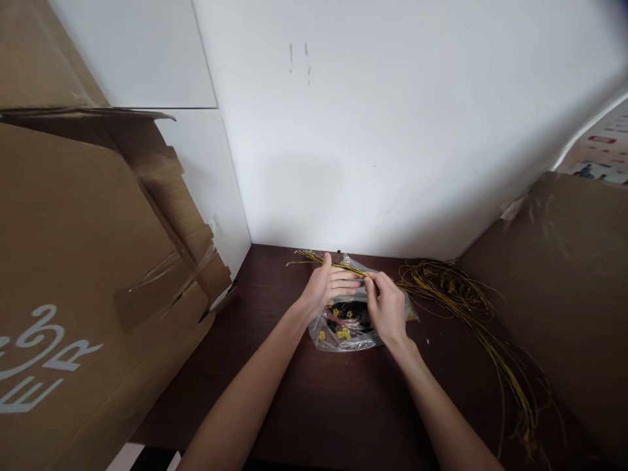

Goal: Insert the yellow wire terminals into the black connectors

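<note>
My left hand (pixel 330 285) and my right hand (pixel 386 306) meet above a clear plastic bag (pixel 343 333) that holds small yellow and dark parts. Both hands pinch a thin bundle of yellow wires (pixel 314 260) that runs from the fingers back to the left, toward the wall. The fingertips of the two hands nearly touch over the bag's open top. The bag lies on a dark brown table (pixel 318 405).
A large loose pile of yellow wires (pixel 471 314) trails along the table's right side toward the near edge. Big cardboard sheets (pixel 83 275) lean on the left, and a brown cardboard box (pixel 564 275) stands on the right. A white wall closes the back.
</note>
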A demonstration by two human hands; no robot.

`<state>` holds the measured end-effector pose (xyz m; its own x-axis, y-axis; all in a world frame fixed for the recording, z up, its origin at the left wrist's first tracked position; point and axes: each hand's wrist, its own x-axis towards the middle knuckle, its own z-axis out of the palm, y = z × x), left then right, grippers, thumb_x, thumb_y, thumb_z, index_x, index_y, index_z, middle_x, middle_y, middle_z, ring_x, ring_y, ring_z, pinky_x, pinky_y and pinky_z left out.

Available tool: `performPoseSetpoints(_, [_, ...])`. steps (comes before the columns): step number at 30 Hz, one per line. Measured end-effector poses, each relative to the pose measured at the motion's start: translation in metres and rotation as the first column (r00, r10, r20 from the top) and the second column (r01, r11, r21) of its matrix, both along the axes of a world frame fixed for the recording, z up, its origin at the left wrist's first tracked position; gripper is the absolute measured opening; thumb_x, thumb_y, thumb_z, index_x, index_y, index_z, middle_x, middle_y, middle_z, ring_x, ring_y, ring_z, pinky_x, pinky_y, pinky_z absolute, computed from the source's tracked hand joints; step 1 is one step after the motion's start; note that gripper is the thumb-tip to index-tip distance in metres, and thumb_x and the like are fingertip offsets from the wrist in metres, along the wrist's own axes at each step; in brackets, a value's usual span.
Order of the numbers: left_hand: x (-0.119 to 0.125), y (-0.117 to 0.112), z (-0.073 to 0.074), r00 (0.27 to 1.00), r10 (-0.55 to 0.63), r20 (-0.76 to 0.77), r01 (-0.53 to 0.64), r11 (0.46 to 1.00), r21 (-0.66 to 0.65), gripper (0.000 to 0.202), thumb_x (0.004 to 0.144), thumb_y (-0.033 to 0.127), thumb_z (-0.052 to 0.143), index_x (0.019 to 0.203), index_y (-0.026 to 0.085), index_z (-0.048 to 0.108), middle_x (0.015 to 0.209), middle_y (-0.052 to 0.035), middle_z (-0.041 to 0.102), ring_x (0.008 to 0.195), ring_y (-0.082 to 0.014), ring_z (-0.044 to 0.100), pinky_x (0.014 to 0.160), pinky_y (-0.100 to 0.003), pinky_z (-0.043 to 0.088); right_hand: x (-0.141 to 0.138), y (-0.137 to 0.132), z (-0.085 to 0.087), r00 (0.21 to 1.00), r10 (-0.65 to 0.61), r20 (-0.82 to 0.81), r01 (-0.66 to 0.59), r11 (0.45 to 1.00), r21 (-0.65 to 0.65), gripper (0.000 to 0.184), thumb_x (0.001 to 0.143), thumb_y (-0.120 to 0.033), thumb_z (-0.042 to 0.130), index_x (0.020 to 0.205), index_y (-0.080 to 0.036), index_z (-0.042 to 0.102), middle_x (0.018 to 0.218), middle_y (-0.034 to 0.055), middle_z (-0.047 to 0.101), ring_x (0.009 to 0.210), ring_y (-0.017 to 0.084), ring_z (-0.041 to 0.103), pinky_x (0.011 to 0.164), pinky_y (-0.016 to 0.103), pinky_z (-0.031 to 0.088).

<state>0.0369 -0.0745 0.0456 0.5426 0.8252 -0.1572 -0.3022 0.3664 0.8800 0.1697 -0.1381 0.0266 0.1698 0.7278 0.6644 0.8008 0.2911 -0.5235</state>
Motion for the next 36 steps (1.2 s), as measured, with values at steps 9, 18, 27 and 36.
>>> performPoseSetpoints(9, [-0.004,0.002,-0.001,0.991,0.006,-0.133,0.001,0.999,0.054,0.062,0.081,0.061,0.036,0.081,0.005,0.064,0.060,-0.0116,0.064,0.045,-0.0123,0.058,0.039,-0.019,0.038,-0.008,-0.009,0.012,0.998,0.060,-0.014,-0.060,0.998,0.019,0.020,0.089,-0.021,0.039,0.087,-0.016,0.058,0.076,0.0045,0.057,0.071,0.016,0.054,0.066,0.027,0.041])
performPoseSetpoints(18, [-0.020,0.035,-0.011,0.878,0.376,0.294,-0.339,0.925,-0.171,0.024,0.091,0.027,0.036,0.085,0.009,0.052,0.084,-0.0152,0.066,0.079,-0.0193,0.066,0.078,-0.034,0.050,0.002,-0.009,0.011,0.975,0.211,0.065,-0.200,0.969,-0.147,0.018,0.085,-0.019,0.041,0.080,-0.016,0.058,0.074,0.0041,0.058,0.069,0.016,0.054,0.065,0.026,0.039])
performPoseSetpoints(27, [-0.042,0.050,-0.006,0.757,0.417,0.502,-0.261,0.898,-0.353,0.034,0.094,0.021,0.031,0.067,0.013,0.051,0.049,0.0050,0.034,0.041,-0.0033,0.036,0.044,-0.016,0.033,0.025,-0.004,0.008,0.992,0.017,0.126,0.007,0.982,-0.189,0.022,0.077,-0.019,0.044,0.059,-0.017,0.056,0.055,0.0001,0.054,0.051,0.013,0.046,0.053,0.025,0.032])
performPoseSetpoints(36, [-0.014,0.017,0.012,0.842,0.253,0.476,-0.305,0.952,0.034,0.030,0.091,0.026,0.038,0.065,0.015,0.046,0.051,0.0065,0.019,0.041,-0.0046,0.024,0.043,-0.016,0.024,0.006,-0.011,0.022,0.983,0.085,0.163,-0.102,0.990,0.095,0.036,0.076,-0.017,0.048,0.112,-0.018,0.055,0.114,0.0106,0.053,0.107,0.025,0.046,0.092,0.044,0.036])
